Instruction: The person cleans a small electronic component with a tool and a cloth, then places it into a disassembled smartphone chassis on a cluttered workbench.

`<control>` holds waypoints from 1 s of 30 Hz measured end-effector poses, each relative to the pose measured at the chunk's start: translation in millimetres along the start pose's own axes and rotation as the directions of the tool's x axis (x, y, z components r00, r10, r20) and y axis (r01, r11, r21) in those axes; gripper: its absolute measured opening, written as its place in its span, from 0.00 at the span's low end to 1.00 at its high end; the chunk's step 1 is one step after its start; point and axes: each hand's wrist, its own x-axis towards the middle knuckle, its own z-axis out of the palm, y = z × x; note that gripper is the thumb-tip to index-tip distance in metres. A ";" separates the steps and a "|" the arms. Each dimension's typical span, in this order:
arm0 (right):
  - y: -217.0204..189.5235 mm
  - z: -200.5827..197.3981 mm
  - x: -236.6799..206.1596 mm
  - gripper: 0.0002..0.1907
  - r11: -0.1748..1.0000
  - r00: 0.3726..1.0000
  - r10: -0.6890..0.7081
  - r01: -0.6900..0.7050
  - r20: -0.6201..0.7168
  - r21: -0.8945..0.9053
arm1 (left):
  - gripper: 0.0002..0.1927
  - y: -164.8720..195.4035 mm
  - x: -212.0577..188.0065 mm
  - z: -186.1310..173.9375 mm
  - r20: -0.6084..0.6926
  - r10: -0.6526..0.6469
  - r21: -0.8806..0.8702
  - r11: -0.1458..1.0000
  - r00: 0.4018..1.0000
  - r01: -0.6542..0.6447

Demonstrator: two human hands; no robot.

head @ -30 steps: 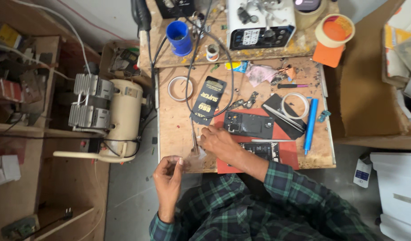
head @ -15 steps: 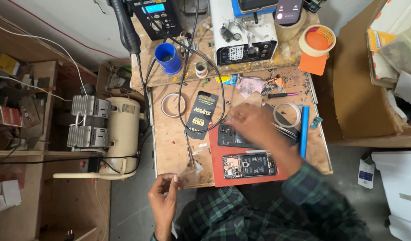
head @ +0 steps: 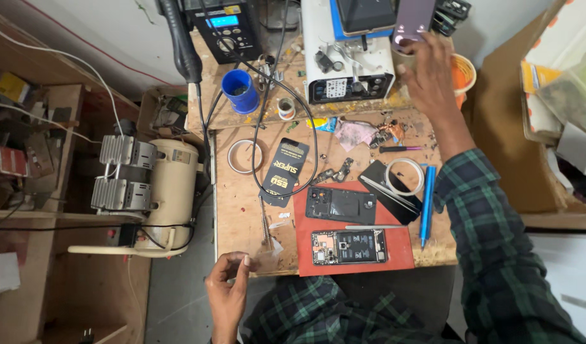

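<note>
Purple and flat, a phone [head: 414, 19] stands at the far edge of the wooden table [head: 242, 210], leaning by the white machine [head: 347, 60]; the right hand [head: 426, 76] is stretched up to it, fingers [head: 410, 54] spread open and touching its lower end. The left hand [head: 228, 290] hangs off the near table edge, fingers pinched shut on a scrap of clear film [head: 267, 255]. An opened phone [head: 349, 247] lies on the red mat [head: 350, 255] between them.

A purple phone [head: 412, 22] stands tilted at the back of the surface, its top out of view, leaning beside a white machine, with the right hand [head: 428, 79] touching its lower edge. A small clear film scrap [head: 265, 256] sits pinched in the left hand [head: 228, 290] at the front edge.
</note>
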 end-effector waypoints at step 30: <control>-230.2 25.3 -151.3 0.07 0.939 0.986 -0.015 -0.043 0.167 0.341 | 0.06 -8.8 2.6 -29.1 -0.268 0.078 -0.183 0.975 0.960 -0.130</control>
